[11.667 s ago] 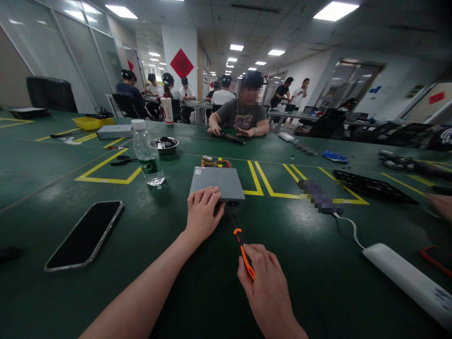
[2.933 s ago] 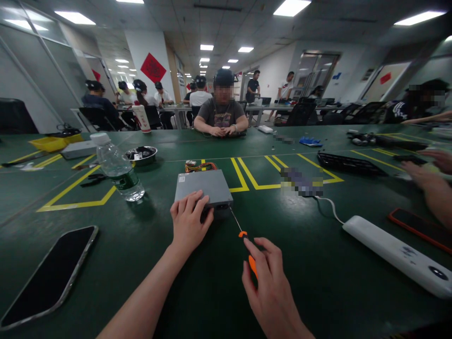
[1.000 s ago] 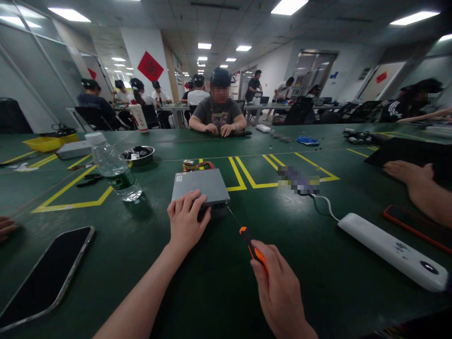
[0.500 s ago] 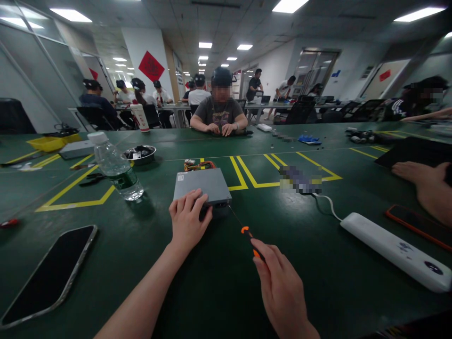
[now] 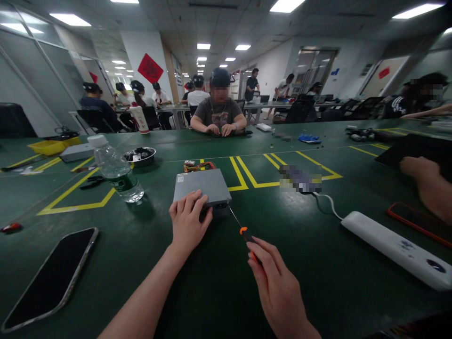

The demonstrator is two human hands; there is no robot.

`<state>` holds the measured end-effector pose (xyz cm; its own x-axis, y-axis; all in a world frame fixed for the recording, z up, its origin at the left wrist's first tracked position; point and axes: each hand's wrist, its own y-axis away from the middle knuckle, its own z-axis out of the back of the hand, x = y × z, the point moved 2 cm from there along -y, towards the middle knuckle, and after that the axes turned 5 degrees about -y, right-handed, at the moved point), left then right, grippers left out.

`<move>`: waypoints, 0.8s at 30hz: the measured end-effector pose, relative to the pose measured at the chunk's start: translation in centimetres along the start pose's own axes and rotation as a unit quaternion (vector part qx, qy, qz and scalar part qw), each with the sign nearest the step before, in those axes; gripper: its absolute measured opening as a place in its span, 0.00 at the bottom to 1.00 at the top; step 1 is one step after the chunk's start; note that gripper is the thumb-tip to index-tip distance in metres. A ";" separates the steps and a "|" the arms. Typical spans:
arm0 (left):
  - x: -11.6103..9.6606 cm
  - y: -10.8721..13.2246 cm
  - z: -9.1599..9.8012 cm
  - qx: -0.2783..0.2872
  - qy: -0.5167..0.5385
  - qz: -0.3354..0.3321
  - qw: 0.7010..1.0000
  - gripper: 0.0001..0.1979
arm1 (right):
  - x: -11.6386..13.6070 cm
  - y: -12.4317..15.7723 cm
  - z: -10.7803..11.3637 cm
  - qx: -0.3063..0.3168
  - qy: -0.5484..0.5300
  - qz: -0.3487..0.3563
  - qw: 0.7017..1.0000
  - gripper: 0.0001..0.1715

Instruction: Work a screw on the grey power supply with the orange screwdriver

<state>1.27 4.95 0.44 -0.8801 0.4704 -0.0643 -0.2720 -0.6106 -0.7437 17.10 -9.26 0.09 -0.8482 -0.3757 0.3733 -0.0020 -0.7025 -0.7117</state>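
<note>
A flat grey metal box point(image 5: 203, 186) lies on the green table point(image 5: 219, 282) in front of me. My left hand point(image 5: 187, 223) rests on its near left corner, fingers curled over the edge. My right hand point(image 5: 277, 287) is closed round the orange-and-black handle of a screwdriver point(image 5: 243, 231). The thin shaft runs up to the box's near right corner, where the tip meets the front face. Coloured wires point(image 5: 197, 165) stick out behind the box.
A water bottle point(image 5: 116, 169) and a steel bowl point(image 5: 140, 155) stand to the left, a phone point(image 5: 49, 278) lies near left. A white power strip point(image 5: 395, 247) with its cable lies right. Another person's arm point(image 5: 425, 186) reaches in at far right by a red-edged phone point(image 5: 420, 222). People sit opposite.
My right hand has turned a little on the screwdriver handle; the tip stays at the box's corner. The person's hand at the right has shifted slightly. My left hand has not moved.
</note>
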 end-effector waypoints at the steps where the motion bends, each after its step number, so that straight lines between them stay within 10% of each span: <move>1: 0.0 0.0 0.0 0.000 0.001 0.001 1.000 0.13 | 0.1 0.0 -0.1 0.005 -0.003 -0.003 1.000 0.14; 15: 0.0 -0.1 0.1 0.001 0.015 0.005 1.000 0.14 | 0.5 -0.5 0.1 0.000 0.080 0.038 0.996 0.16; 24: 0.1 -0.1 0.1 0.009 0.022 0.011 1.000 0.13 | 0.2 -3.0 1.7 0.028 0.128 0.210 0.969 0.10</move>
<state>1.20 4.97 0.56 -0.8684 0.4835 -0.1100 -0.2595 -0.6321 -0.7301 17.82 -8.25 3.37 -0.8721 -0.4776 -0.1067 0.3934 -0.5545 -0.7334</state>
